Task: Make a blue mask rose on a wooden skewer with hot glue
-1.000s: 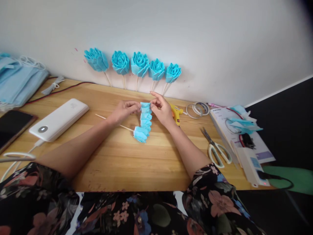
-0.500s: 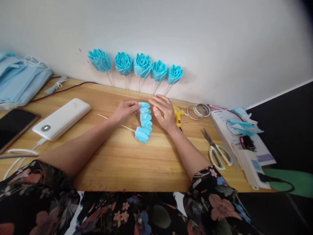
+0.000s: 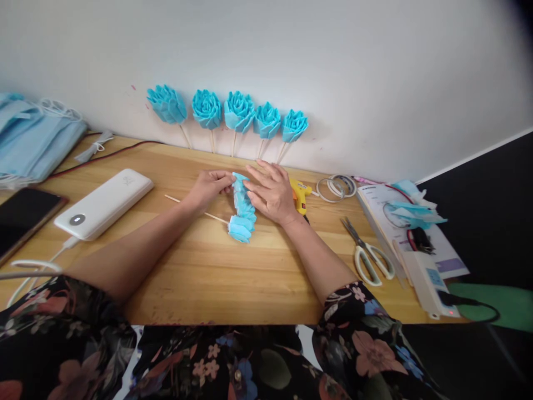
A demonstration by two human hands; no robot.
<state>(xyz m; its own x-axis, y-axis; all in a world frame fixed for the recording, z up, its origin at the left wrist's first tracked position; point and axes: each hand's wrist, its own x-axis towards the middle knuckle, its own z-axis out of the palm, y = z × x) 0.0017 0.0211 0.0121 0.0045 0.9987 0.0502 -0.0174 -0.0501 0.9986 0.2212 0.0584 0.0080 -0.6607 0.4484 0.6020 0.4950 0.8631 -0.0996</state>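
Observation:
A pleated light-blue strip [image 3: 244, 204] lies on the wooden table, its near end rolled around one tip of a thin wooden stick [image 3: 216, 217]. My left hand [image 3: 211, 186] pinches the strip's far end between thumb and fingers. My right hand [image 3: 271, 191] is spread, palm down, with its fingertips on the right edge of the folds. Part of the strip is hidden under those fingers. Just right of my right hand lies a yellow hot glue gun [image 3: 300, 195], partly covered by it. Several blue flowers on sticks [image 3: 239, 112] lean against the wall behind.
Scissors [image 3: 366, 253], tape rolls [image 3: 342, 186], a notebook [image 3: 375, 208] with blue scraps and a white power strip [image 3: 431, 286] lie right. At left are a white power bank [image 3: 104, 204], a phone [image 3: 27, 219] and stacked blue masks [image 3: 39, 139].
My right hand has shifted left onto the strip, and its fingers have spread. The strip's far end now leans slightly left, still pinched by my left hand.

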